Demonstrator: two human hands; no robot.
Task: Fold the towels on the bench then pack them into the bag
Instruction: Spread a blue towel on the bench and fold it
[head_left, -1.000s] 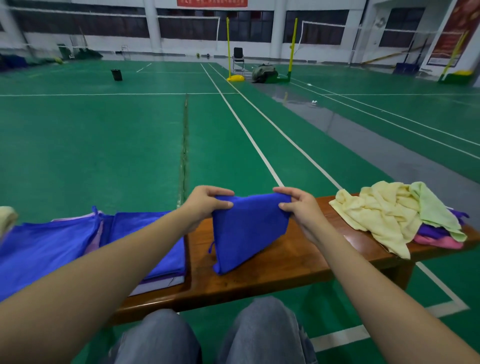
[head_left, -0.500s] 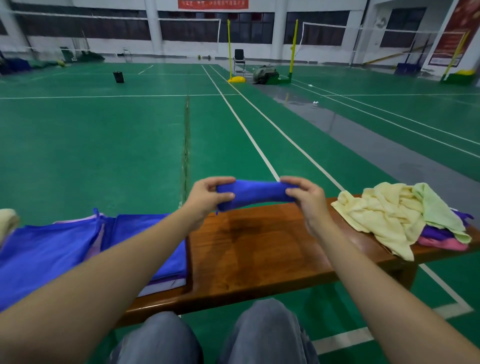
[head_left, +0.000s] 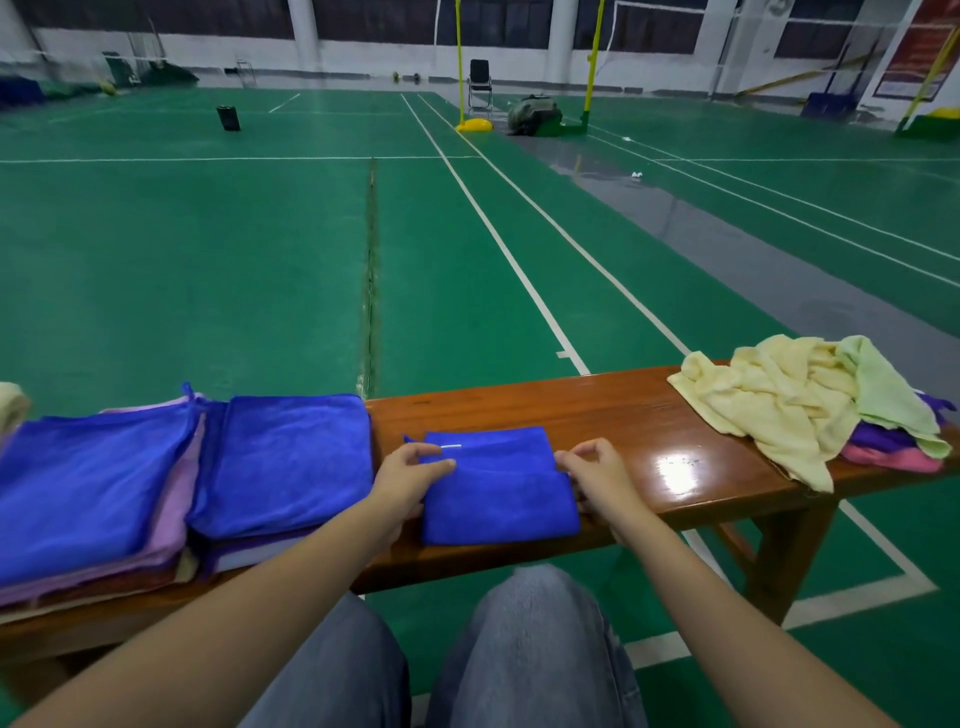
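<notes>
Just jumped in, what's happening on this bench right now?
A seated person is folding towels. Both hands are at a folded blue towel lying flat on the wooden bench: the left hand pinches its left side, the right hand sits at its right edge, grip unclear. Folded towels are stacked to the left; an unfolded heap waits at the right end.

Both bare forearms reach forward side by side. The left hand (head_left: 410, 475) and right hand (head_left: 597, 480), fingers curled, pinch opposite edges of the blue towel (head_left: 498, 501).

Blue towel (head_left: 498, 493), brown bench (head_left: 623, 415)
</notes>
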